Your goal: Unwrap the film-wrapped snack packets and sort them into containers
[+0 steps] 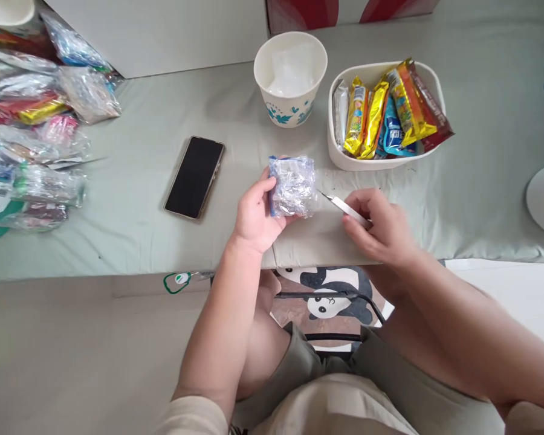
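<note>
My left hand (255, 216) is closed on a small clear plastic packet (292, 186) with a blue edge, holding it up just above the pale green cloth. My right hand (381, 228) is closed round a thin silver blade tool (344, 206), whose tip points left toward the packet's right side without clearly touching it.
A black phone (194, 176) lies to the left of my hands. A white paper cup (291, 78) and a white tub (344, 158) of wrapped snack bars stand behind. Several plastic packets (36, 121) are heaped at far left. The table edge (163, 266) runs just before my knees.
</note>
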A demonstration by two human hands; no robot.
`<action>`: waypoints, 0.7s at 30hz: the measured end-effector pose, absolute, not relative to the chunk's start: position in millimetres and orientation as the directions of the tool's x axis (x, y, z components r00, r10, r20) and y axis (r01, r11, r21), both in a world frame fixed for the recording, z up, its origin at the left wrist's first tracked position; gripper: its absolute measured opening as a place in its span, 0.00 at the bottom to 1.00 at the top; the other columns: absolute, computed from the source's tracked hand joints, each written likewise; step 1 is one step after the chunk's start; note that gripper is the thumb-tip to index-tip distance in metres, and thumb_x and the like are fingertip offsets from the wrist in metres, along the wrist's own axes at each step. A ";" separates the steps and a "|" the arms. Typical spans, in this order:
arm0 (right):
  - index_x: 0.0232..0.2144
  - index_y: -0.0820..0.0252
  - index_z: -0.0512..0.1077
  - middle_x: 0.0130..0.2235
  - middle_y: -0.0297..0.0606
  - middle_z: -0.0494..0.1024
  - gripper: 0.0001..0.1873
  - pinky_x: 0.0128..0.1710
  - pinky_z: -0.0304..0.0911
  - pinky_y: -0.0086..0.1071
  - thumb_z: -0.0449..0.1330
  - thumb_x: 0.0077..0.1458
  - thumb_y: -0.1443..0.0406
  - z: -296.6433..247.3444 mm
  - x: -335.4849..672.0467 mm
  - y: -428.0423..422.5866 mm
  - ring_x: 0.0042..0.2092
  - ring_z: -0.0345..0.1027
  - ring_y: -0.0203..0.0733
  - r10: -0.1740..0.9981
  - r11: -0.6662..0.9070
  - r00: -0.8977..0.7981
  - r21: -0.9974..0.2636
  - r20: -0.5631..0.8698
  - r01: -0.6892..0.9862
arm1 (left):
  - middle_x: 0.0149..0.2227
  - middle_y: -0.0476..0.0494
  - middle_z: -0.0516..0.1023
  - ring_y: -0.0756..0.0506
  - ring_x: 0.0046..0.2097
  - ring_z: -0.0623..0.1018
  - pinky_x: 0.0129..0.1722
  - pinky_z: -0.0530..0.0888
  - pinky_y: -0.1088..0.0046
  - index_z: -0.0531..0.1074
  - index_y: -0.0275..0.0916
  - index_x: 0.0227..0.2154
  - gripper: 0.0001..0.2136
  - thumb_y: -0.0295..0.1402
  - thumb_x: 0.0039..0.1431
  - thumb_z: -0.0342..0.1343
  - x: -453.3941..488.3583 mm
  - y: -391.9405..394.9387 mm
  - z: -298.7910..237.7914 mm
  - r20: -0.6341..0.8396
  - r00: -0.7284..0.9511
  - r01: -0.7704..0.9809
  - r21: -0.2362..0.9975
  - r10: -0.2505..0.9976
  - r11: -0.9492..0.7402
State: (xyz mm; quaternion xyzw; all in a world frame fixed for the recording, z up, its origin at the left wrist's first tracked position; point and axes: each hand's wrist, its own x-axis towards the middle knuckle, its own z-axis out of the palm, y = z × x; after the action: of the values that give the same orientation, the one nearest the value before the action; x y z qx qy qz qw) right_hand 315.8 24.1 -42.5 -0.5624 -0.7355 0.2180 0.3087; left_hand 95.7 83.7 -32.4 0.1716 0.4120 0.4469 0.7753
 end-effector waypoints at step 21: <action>0.42 0.56 0.84 0.24 0.34 0.75 0.19 0.28 0.60 0.32 0.55 0.67 0.55 -34.9 308.7 26.5 0.25 0.66 0.38 0.981 0.168 -0.190 -0.706 0.047 0.688 | 0.50 0.44 0.81 0.34 0.61 0.78 0.58 0.79 0.56 0.77 0.46 0.54 0.26 0.21 0.51 0.58 106.7 68.7 -37.4 -0.408 0.211 -0.445 0.769 0.888 0.458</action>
State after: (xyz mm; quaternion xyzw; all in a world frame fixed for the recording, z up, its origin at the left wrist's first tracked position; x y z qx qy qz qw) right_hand 308.7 26.5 -34.9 -0.5808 -0.7185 0.2810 0.2600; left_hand 106.7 68.7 -37.4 0.2549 0.4345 0.4536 0.7351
